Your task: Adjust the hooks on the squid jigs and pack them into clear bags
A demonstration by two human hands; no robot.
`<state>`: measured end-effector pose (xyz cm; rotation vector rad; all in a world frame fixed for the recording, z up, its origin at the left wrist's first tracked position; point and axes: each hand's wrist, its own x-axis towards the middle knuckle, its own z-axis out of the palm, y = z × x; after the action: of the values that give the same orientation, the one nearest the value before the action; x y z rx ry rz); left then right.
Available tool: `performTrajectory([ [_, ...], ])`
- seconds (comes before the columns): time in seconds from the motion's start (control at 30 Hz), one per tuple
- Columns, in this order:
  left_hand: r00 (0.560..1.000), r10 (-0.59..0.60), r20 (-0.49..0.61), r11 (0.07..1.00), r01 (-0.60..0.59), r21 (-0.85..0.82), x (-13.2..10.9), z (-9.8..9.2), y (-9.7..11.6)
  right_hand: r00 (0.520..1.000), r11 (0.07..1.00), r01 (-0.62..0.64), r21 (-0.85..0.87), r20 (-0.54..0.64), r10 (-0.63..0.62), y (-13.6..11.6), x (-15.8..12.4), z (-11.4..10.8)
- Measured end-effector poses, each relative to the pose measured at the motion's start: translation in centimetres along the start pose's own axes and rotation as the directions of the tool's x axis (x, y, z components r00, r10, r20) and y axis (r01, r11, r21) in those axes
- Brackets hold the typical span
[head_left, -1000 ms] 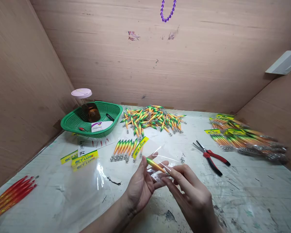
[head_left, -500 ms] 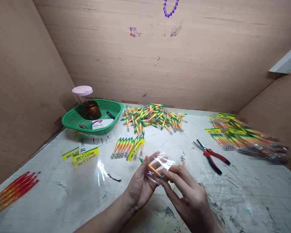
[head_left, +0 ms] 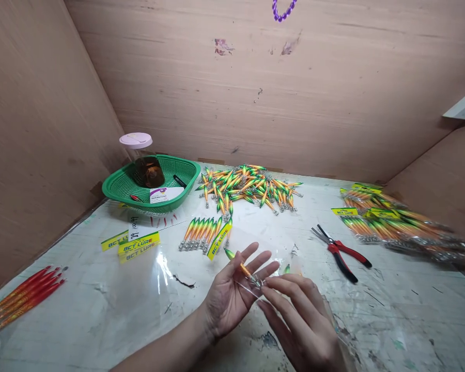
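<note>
A green-and-orange fishing lure [head_left: 245,268] with metal hooks lies across my left hand [head_left: 228,297]. The thumb presses on it while the other fingers are spread. Clear plastic bag film, with a yellow "BCT LURE" header card [head_left: 219,242], extends over the palm; whether the lure is inside is hard to tell. My right hand [head_left: 302,310] has its fingertips closed on the bag by the hooks. Just beyond the left fingers stands a row of similar lures [head_left: 199,232]. Behind my right hand, another lure [head_left: 287,268] is partly hidden.
A green basket [head_left: 110,196] holds a lidded jar [head_left: 149,170]. A lure pile [head_left: 248,186] lies at the back. Red-handled pliers [head_left: 343,253] and bagged lures [head_left: 387,217] are right. Yellow header cards [head_left: 139,245] and red lures [head_left: 27,297] are left.
My left fingers have spread wider, and the plastic film no longer stands up above them. My right hand has shifted slightly right and down. The view has turned a little.
</note>
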<state>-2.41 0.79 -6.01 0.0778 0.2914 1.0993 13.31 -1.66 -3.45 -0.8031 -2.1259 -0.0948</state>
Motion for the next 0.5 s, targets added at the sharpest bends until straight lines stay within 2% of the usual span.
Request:
performTrajectory([
  [0.1, 1.0, -0.014, 0.027, 1.0, 0.015, -0.015, -0.09, 0.04, 0.03, 0.999, 0.999, 0.035, 0.001, -0.006, -0.035, 0.07, -0.29, -0.38],
  [0.23, 0.997, 0.027, -0.068, 0.999, -0.029, -0.02, -0.15, 0.31, -0.05, 0.997, 1.0, 0.014, -0.011, 0.072, -0.013, 0.1, -0.39, -0.87],
  [0.33, 0.995, 0.032, -0.09, 0.999, -0.033, -0.006, -0.18, 0.53, -0.13, 0.996, 1.0, 0.0, 0.026, 0.095, -0.003, 0.06, -0.32, -0.81],
  [0.43, 0.996, 0.041, -0.081, 0.999, -0.042, -0.011, -0.19, 0.49, -0.08, 0.999, 1.0, -0.008, 0.007, 0.049, 0.008, 0.05, -0.39, -0.53],
  [0.5, 0.998, 0.046, -0.043, 0.999, -0.047, -0.02, -0.17, 0.32, 0.02, 0.998, 0.999, -0.006, -0.041, 0.066, 0.009, 0.03, -0.46, -0.41],
])
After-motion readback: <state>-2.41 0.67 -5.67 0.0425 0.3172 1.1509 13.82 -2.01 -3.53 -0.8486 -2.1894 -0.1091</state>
